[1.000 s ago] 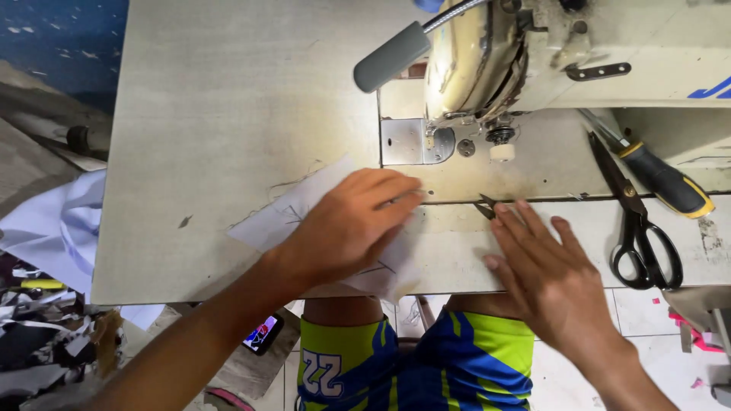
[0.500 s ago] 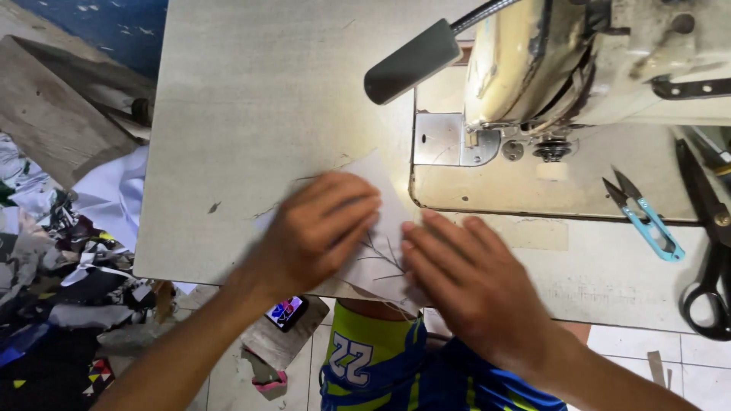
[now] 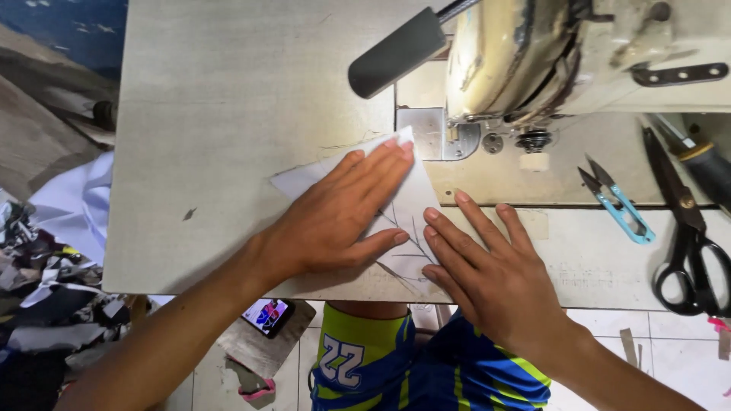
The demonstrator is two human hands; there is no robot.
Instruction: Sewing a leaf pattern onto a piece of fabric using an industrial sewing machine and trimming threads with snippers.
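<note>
White fabric piece (image 3: 407, 209) lies pinned flat on worktop (image 3: 228, 114) under open left hand (image 3: 335, 221); open right hand (image 3: 495, 278) steadies its near edge

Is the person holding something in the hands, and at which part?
Nothing is gripped. The left hand presses flat on the white fabric piece; the right hand lies flat at its right edge.
</note>
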